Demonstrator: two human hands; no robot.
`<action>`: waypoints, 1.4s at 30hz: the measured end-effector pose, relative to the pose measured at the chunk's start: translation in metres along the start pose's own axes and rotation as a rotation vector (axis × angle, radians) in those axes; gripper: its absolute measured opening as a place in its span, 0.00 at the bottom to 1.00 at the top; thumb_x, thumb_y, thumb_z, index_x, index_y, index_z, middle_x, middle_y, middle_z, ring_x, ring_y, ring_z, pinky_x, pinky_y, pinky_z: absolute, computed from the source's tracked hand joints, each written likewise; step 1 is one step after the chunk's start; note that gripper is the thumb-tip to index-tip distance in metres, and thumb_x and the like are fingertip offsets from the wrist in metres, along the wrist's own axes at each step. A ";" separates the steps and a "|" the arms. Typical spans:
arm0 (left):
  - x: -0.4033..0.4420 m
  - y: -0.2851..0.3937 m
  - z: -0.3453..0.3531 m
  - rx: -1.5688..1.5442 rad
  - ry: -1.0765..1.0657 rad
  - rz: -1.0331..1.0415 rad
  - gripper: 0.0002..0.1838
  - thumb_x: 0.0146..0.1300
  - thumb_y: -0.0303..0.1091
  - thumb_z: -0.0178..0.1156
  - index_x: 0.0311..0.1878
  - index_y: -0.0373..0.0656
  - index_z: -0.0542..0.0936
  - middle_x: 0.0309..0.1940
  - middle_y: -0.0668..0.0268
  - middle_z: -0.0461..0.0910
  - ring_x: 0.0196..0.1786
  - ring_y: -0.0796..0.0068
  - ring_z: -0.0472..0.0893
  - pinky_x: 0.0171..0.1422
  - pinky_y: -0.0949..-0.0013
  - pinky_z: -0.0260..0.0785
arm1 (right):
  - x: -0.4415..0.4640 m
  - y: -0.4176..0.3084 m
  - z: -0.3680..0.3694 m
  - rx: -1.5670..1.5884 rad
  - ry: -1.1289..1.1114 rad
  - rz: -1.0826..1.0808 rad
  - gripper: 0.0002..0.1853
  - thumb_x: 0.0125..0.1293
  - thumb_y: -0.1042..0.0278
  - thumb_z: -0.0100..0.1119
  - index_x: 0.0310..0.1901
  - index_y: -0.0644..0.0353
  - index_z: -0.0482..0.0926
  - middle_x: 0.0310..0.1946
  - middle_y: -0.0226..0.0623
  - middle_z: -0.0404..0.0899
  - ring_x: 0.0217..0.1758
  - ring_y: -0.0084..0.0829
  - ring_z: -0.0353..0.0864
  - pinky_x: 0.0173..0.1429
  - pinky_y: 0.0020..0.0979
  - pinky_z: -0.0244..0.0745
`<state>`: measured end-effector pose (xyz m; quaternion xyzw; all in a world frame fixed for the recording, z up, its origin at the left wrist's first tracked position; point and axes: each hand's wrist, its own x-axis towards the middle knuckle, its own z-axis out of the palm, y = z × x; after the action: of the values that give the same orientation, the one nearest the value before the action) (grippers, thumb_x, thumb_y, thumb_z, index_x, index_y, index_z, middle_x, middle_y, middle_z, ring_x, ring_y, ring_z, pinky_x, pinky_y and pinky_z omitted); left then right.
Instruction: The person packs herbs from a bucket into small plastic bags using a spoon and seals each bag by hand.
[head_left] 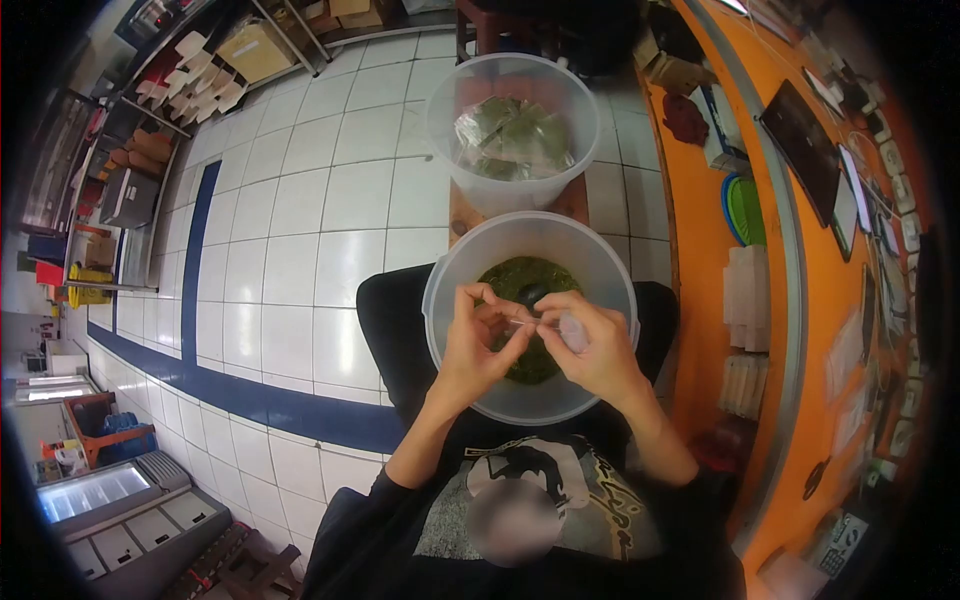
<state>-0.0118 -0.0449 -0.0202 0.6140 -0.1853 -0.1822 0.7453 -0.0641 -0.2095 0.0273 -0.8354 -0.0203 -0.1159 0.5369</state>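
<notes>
Over a large translucent bucket (440, 300) between my knees, both my hands are raised close together. My left hand (478, 335) pinches one edge of a small piece of clear plastic (571, 332), thin and bag-like. My right hand (598, 345) grips the same plastic between thumb and fingers, most of it lying against the palm side. Whether it is a whole bag, I cannot tell. Below, the bucket holds a dark green chopped or leafy mass (535, 370) with a dark round item (532, 293) in it, partly covered by my fingers.
Beyond stands a second translucent bucket (440, 120) with clear packets of green contents (510, 135), on a wooden support (462, 212). To the right runs an orange counter (695, 300) with stacked white boxes (745, 300) and a green round item (742, 208). Metal shelves (160, 215) stand left on the tiled floor.
</notes>
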 end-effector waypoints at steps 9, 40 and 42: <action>0.004 0.019 -0.015 0.003 0.005 -0.073 0.29 0.61 0.22 0.64 0.57 0.42 0.55 0.54 0.48 0.75 0.53 0.66 0.79 0.58 0.65 0.72 | 0.043 0.009 -0.021 0.127 -0.177 0.095 0.07 0.59 0.79 0.62 0.39 0.62 0.76 0.33 0.39 0.82 0.36 0.31 0.83 0.42 0.29 0.75; 0.002 -0.015 -0.034 0.277 0.462 0.224 0.14 0.68 0.18 0.49 0.55 0.32 0.63 0.53 0.53 0.74 0.49 0.71 0.81 0.55 0.69 0.77 | 0.024 0.122 0.097 -0.705 -0.957 0.465 0.16 0.50 0.66 0.70 0.38 0.68 0.83 0.35 0.54 0.84 0.43 0.44 0.86 0.47 0.42 0.81; 0.001 -0.016 -0.036 0.262 0.472 0.227 0.14 0.68 0.18 0.50 0.55 0.32 0.63 0.53 0.54 0.74 0.49 0.71 0.81 0.55 0.69 0.77 | 0.045 0.102 0.076 -0.544 -1.004 0.550 0.15 0.50 0.67 0.69 0.34 0.70 0.82 0.34 0.55 0.83 0.42 0.44 0.86 0.45 0.43 0.81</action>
<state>0.0064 -0.0181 -0.0426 0.7059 -0.0964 0.0757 0.6977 0.0087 -0.1881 -0.0840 -0.8692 -0.0243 0.4312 0.2407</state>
